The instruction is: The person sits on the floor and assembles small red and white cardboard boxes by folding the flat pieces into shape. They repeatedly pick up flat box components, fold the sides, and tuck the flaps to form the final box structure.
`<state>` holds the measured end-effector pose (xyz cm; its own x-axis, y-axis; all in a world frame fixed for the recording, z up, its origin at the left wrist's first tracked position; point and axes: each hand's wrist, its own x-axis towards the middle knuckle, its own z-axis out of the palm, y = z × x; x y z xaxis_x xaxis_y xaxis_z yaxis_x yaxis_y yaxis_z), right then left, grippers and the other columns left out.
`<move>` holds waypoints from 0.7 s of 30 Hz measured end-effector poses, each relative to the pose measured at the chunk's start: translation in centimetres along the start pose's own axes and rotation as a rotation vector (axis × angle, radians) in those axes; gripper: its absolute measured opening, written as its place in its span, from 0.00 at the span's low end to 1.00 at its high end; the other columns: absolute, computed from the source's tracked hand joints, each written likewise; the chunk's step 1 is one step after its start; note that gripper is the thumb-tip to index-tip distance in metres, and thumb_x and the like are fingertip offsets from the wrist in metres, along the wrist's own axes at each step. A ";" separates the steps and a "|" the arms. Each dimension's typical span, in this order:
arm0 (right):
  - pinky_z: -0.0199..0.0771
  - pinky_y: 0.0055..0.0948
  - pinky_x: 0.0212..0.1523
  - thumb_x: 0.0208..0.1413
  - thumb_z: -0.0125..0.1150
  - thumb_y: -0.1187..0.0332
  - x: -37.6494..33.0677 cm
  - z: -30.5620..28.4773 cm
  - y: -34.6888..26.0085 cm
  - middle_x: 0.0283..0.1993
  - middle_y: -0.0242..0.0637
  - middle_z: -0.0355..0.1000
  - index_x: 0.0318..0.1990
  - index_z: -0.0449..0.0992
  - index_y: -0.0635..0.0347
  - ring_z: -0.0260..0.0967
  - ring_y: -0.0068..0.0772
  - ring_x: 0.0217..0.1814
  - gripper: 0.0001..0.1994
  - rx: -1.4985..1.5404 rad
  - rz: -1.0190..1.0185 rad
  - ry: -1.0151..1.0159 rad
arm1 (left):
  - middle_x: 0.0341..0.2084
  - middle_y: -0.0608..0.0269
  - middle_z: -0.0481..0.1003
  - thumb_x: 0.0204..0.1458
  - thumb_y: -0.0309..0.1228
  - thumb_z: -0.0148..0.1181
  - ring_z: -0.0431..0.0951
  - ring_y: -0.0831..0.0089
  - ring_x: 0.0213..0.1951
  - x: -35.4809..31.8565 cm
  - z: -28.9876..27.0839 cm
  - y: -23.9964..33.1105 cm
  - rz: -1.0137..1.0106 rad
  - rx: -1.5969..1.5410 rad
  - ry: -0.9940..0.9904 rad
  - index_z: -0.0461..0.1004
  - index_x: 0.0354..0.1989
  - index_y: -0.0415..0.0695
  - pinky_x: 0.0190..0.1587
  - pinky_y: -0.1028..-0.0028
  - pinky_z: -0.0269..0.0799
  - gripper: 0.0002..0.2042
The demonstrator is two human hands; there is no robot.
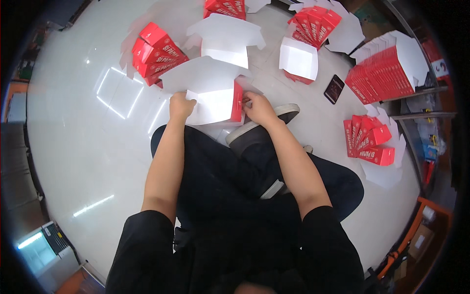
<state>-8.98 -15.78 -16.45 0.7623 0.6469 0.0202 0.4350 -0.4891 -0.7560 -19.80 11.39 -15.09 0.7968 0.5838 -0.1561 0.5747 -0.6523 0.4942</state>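
Note:
A partly folded cardboard box [213, 104], white inside and red outside, lies in front of my crossed legs with its broad lid flap spread on the far side. My left hand [182, 106] is closed on the box's left edge, fingers curled over the white card. At the red right side wall, my right hand [260, 109] is closed, thumb and fingers pinching near the corner flap; the fingertips are partly hidden. Just beyond it lies another opened box [224, 52] with its white inside facing up.
Fanned stacks of red boxes lie at the left [155, 55], far right [316, 24] and right [369, 139]. A tall row of flat boxes [379, 73] stands near a dark phone [334, 89]. One open box [298, 60] sits between them on the glossy white floor [88, 161].

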 end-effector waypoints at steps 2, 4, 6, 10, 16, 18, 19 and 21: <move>0.74 0.44 0.52 0.53 0.59 0.73 -0.4 -0.4 -0.3 0.45 0.52 0.78 0.49 0.76 0.64 0.74 0.57 0.50 0.15 -0.034 0.000 -0.015 | 0.42 0.38 0.79 0.41 0.29 0.64 0.80 0.43 0.45 -0.7 -0.4 1.2 0.014 0.016 0.053 0.79 0.46 0.36 0.50 0.56 0.75 0.20; 0.72 0.47 0.54 0.54 0.56 0.72 0.0 0.0 0.9 0.49 0.55 0.76 0.52 0.74 0.64 0.73 0.58 0.53 0.17 -0.021 0.073 -0.041 | 0.42 0.38 0.79 0.41 0.27 0.62 0.80 0.43 0.45 -1.1 0.0 2.4 0.044 0.052 0.122 0.79 0.47 0.36 0.50 0.56 0.75 0.20; 0.71 0.49 0.55 0.55 0.54 0.70 0.3 0.1 1.6 0.51 0.58 0.75 0.54 0.73 0.64 0.72 0.59 0.55 0.19 0.039 0.088 -0.019 | 0.42 0.38 0.79 0.41 0.25 0.61 0.80 0.42 0.45 -1.0 0.2 2.9 0.065 0.086 0.169 0.79 0.47 0.35 0.50 0.56 0.75 0.20; 0.70 0.48 0.59 0.53 0.56 0.65 0.1 -0.7 0.0 0.52 0.59 0.74 0.56 0.72 0.65 0.72 0.59 0.56 0.23 0.154 0.071 -0.039 | 0.45 0.38 0.79 0.41 0.28 0.63 0.79 0.44 0.49 -0.6 0.7 1.5 0.039 0.134 0.177 0.79 0.50 0.35 0.54 0.56 0.74 0.23; 0.68 0.41 0.62 0.48 0.61 0.60 -0.4 -1.5 0.5 0.56 0.52 0.74 0.56 0.74 0.67 0.68 0.54 0.61 0.28 -0.030 -0.070 -0.103 | 0.43 0.37 0.79 0.42 0.26 0.61 0.79 0.42 0.47 -0.6 0.4 2.1 0.012 0.148 0.169 0.79 0.50 0.36 0.53 0.55 0.75 0.22; 0.67 0.43 0.64 0.47 0.63 0.58 -0.5 -1.4 0.5 0.61 0.50 0.70 0.59 0.73 0.66 0.65 0.55 0.64 0.31 -0.112 -0.105 -0.140 | 0.43 0.37 0.79 0.42 0.27 0.62 0.79 0.41 0.47 -0.6 0.3 2.3 -0.002 0.150 0.153 0.79 0.49 0.36 0.53 0.55 0.75 0.22; 0.66 0.45 0.65 0.46 0.64 0.57 -0.5 -1.5 0.0 0.64 0.50 0.67 0.60 0.72 0.65 0.64 0.56 0.65 0.33 -0.163 -0.106 -0.188 | 0.43 0.37 0.79 0.42 0.27 0.62 0.79 0.41 0.47 -0.6 0.3 2.0 -0.017 0.151 0.149 0.79 0.49 0.36 0.53 0.55 0.75 0.22; 0.65 0.47 0.66 0.45 0.67 0.55 -0.8 -1.8 -0.9 0.68 0.48 0.63 0.61 0.71 0.64 0.62 0.57 0.67 0.35 -0.240 -0.113 -0.262 | 0.42 0.37 0.79 0.42 0.28 0.62 0.79 0.41 0.46 -0.6 0.1 1.8 -0.039 0.155 0.142 0.79 0.49 0.36 0.52 0.55 0.75 0.22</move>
<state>-9.11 -16.95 -14.59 0.5680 0.8173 -0.0968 0.6333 -0.5091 -0.5829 -19.23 9.81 -14.21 0.7454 0.6651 -0.0445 0.6351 -0.6883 0.3505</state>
